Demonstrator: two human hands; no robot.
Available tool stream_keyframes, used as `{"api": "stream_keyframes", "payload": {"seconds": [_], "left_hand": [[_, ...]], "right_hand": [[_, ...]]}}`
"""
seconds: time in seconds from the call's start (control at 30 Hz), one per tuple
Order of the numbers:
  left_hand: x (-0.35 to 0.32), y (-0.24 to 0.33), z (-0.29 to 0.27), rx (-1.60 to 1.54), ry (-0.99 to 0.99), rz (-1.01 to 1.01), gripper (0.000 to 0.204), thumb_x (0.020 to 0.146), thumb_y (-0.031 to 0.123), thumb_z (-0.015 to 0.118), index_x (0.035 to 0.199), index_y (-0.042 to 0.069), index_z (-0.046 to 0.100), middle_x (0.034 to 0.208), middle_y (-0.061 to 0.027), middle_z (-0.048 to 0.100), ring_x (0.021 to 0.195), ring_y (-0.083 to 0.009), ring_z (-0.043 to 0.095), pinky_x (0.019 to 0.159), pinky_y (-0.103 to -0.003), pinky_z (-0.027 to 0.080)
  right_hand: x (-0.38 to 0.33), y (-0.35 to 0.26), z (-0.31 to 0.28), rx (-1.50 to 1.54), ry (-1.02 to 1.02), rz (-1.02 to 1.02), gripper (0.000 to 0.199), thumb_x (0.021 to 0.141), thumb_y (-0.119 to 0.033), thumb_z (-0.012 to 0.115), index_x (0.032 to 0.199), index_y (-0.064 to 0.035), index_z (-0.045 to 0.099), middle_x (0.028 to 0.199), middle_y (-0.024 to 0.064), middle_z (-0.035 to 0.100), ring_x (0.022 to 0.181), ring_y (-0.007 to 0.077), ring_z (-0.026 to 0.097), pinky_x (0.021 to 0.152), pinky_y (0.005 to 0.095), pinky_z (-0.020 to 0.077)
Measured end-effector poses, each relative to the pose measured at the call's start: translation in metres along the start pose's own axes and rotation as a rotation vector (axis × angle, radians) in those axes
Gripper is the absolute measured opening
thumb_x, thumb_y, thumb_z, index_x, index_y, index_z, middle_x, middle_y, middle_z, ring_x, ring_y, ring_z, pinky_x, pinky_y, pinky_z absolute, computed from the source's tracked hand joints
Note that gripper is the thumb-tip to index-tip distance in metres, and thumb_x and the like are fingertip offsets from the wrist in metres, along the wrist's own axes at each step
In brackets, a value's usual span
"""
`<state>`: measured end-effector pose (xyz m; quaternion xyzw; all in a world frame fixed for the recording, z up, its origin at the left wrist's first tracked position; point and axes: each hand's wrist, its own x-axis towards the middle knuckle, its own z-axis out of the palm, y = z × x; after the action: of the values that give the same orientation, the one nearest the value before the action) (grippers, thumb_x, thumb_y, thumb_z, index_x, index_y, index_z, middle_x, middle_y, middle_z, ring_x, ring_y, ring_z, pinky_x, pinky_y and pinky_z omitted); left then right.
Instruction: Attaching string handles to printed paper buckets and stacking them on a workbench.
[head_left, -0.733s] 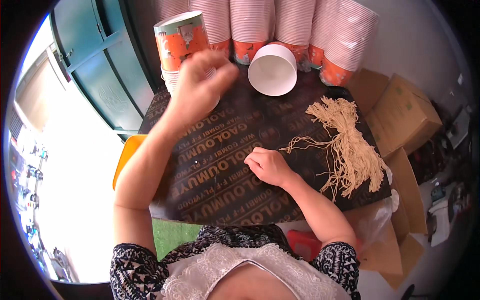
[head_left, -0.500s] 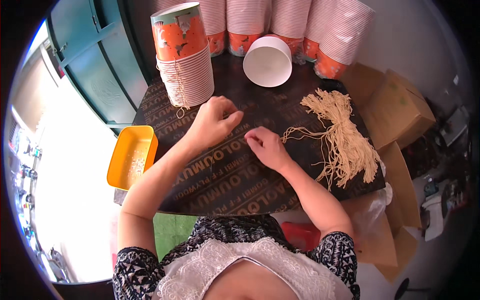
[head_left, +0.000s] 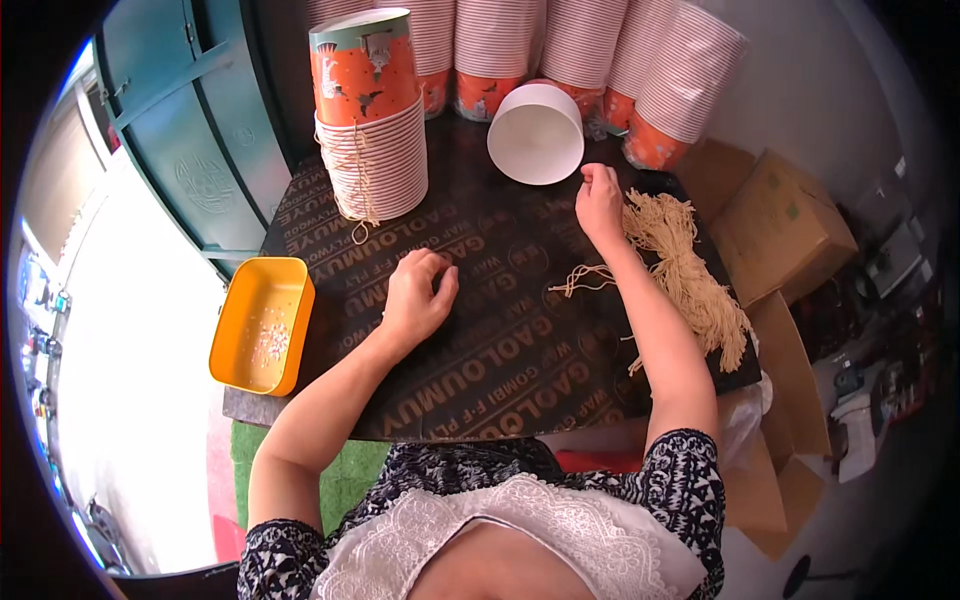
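— From the head camera's view: two bare hands work above a dark table (head_left: 470, 385) with lettering printed across it. Where is the left one?

— The left hand (head_left: 418, 298) rests low over the middle of the table, fingers half curled, thumb apart from them. Nothing shows in it, though its fingertips are turned away, so I cannot tell whether it pinches anything.

— And the right?

— The right hand (head_left: 600, 205) is farther out, just beside a white tub (head_left: 536, 140) that lies on its side, mouth toward the person. Its fingers are bent inward; whether they grip anything, I cannot tell.

— The string?

— A bundle of beige string (head_left: 708, 295) lies on the table's right side, partly behind the right forearm (a few loose strands trail out to the forearm's left).

— Around them?

— At far left, a tall stack of cups (head_left: 372, 150) stands upside down, orange at the top, a looped cord (head_left: 358, 180) hanging down its side. Nearer, a yellow tray (head_left: 232, 345) holds small pale bits (head_left: 271, 345). Plastic-wrapped cups (head_left: 495, 45) line the back.
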<state>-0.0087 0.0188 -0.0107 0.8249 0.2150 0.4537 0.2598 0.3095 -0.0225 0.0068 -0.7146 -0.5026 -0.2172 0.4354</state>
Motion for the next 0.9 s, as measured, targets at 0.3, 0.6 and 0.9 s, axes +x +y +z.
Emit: {"api": "stream_keyframes", "payload": {"seconds": [0.3, 0.6, 0.9], "left_hand": [[0.000, 0.003, -0.004, 0.065, -0.072, 0.143, 0.011, 0.078, 0.005, 0.065, 0.072, -0.002, 0.059, 0.070, -0.0160, 0.056, 0.073, -0.0348, 0.056, 0.085, -0.043, 0.046], [0.000, 0.002, 0.000, 0.047, -0.129, 0.114, 0.012, 0.079, 0.006, 0.064, 0.070, -0.002, 0.060, 0.067, -0.0154, 0.056, 0.070, -0.0343, 0.057, 0.093, -0.045, 0.044], [0.001, 0.001, -0.001, 0.063, -0.159, 0.098, 0.014, 0.080, 0.007, 0.064, 0.070, -0.002, 0.060, 0.066, -0.0157, 0.056, 0.069, -0.0339, 0.057, 0.093, -0.045, 0.043]], "right_hand": [[0.054, 0.007, 0.018, -0.179, 0.116, -0.218, 0.033, 0.076, -0.002, 0.068, 0.105, -0.0023, 0.051, 0.102, 0.0167, 0.054, 0.099, 0.0355, 0.054, 0.085, 0.0416, 0.0457], [0.079, 0.014, 0.029, -0.191, 0.097, -0.222, 0.030, 0.078, -0.006, 0.068, 0.097, -0.0045, 0.046, 0.096, 0.0171, 0.055, 0.092, 0.0362, 0.057, 0.079, 0.0427, 0.0478], [0.083, 0.020, 0.036, -0.249, 0.169, -0.291, 0.008, 0.084, -0.005, 0.052, 0.091, -0.0032, 0.047, 0.084, 0.0184, 0.058, 0.081, 0.0376, 0.061, 0.070, 0.0466, 0.0509]]}}
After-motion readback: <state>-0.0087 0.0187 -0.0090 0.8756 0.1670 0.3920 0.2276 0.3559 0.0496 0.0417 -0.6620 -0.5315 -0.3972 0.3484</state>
